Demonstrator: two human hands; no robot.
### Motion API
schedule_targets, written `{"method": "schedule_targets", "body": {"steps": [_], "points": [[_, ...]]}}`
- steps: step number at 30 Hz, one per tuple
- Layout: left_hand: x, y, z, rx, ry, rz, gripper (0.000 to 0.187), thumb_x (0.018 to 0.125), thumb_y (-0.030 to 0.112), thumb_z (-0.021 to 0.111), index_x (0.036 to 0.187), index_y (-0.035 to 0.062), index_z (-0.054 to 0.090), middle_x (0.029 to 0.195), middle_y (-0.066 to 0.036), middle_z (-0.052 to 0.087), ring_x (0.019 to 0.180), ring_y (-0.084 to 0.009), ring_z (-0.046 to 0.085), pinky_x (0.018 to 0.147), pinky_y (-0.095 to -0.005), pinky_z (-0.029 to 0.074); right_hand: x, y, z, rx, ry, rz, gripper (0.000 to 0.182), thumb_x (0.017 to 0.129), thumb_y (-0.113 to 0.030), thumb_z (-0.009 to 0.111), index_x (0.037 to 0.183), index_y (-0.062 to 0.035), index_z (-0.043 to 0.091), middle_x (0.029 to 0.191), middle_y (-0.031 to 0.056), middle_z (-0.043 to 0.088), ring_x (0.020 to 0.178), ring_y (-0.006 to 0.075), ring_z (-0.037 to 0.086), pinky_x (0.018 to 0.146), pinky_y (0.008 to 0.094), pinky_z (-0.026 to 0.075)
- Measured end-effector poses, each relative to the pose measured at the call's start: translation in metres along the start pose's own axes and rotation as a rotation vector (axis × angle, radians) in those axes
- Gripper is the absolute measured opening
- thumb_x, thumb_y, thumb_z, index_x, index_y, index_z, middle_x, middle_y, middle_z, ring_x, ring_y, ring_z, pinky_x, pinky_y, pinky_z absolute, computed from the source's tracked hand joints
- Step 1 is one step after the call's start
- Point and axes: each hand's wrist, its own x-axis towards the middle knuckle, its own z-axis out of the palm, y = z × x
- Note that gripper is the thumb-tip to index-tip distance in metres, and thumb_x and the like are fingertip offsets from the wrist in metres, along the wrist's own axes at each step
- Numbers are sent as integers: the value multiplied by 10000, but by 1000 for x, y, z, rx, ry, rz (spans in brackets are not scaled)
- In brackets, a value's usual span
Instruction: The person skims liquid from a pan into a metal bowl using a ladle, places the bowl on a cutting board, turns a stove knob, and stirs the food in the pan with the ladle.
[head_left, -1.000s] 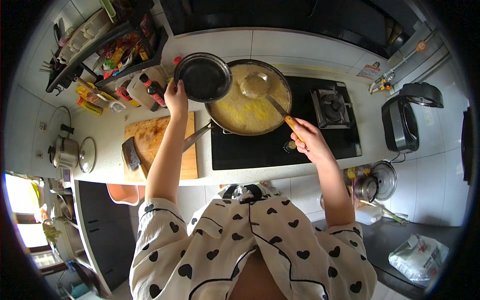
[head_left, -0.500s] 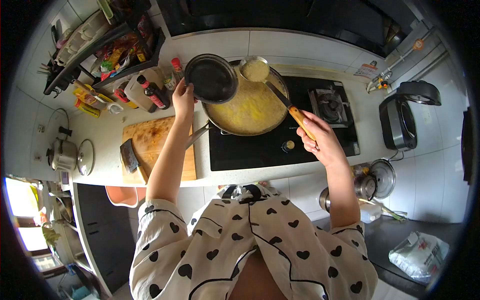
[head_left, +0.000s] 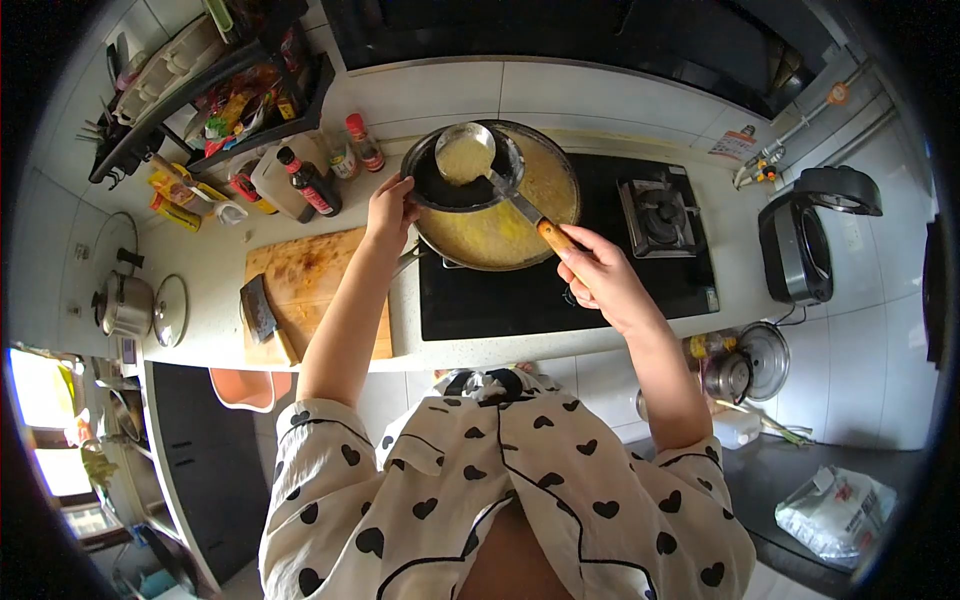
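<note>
My left hand (head_left: 391, 210) grips the rim of a black bowl (head_left: 428, 186), holding it over the left part of a wide pan (head_left: 500, 268). Yellowish soup with brighter yellow patches (head_left: 490, 236) fills the pan. My right hand (head_left: 597, 270) is closed round the wooden handle of a ladle (head_left: 468, 154). The ladle's metal head is over the bowl and carries pale, grainy soup. Part of the bowl's inside is hidden behind the ladle.
The pan stands on a black gas stove (head_left: 600, 300) with a bare burner (head_left: 660, 215) at right. Leftward lie a wooden cutting board (head_left: 330, 270) and a cleaver (head_left: 258, 310). Sauce bottles (head_left: 312, 186) stand behind. An open rice cooker (head_left: 800, 245) is at far right.
The ladle has moved left from above the pan to over the bowl. The bowl has shifted right and slightly down, further over the pan.
</note>
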Motion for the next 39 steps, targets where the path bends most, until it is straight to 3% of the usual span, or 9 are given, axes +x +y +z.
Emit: {"method": "schedule_targets", "body": {"steps": [6,9,12,15,18,21,24,27,39], "points": [[-5,5,6,15,23,-1,75,890,80,505,875,71,578,635,29,497,496,-68,445,429,-212,340,3,13,3,-396,125,-201,420,903,-113,576,1297,-29,457,737,-8,506,588,33,443,461,191,365],[1,-1,2,28,50,14,121,887,85,520,968,67,608,659,35,517,509,-64,459,432,-213,353,1,14,1,-437,162,-251,416,900,-110,579,1293,-35,464,748,-11,514,608,34,453,477,194,372],[-2,-3,5,107,77,111,262,895,103,534,1147,72,597,731,45,568,545,-50,479,469,-199,372,-4,8,-2,-323,149,-151,420,899,-111,581,1297,-44,464,750,-9,517,617,34,457,480,191,375],[-7,-3,6,191,77,185,343,936,127,516,1276,84,521,945,13,635,724,-74,576,631,-234,459,-8,7,-3,-277,177,-157,421,903,-98,566,1306,-49,457,744,-8,520,594,34,450,468,190,369],[-4,-9,3,188,93,246,388,927,149,532,1310,100,500,882,65,611,650,-25,498,587,-191,401,-11,7,-7,-231,180,-161,421,906,-88,552,1312,-46,450,739,-5,518,569,31,442,458,186,364],[-8,-7,3,130,112,250,377,936,149,519,1310,102,493,925,58,615,705,-28,513,605,-190,399,-14,3,-5,-201,185,-182,423,907,-77,542,1317,-41,443,735,-2,514,544,28,432,447,182,358],[-14,-2,7,-75,-1,201,334,940,138,507,1272,101,516,933,57,614,707,-30,504,600,-183,381,-18,-2,-4,-157,186,-194,427,906,-67,536,1320,-39,437,731,-1,509,525,26,423,439,180,353],[-5,-4,4,-109,-63,122,314,947,123,490,1260,110,518,880,62,580,650,-37,456,554,-203,359,-20,-4,-4,-133,183,-207,431,905,-60,535,1323,-37,432,728,-2,505,516,24,415,434,181,348],[-4,0,24,47,-23,36,198,923,112,531,1111,104,595,778,59,574,585,-43,471,496,-203,391,-21,9,-14,-248,249,-211,420,906,-72,543,1316,-54,450,767,-5,533,574,30,447,486,184,393]]}}
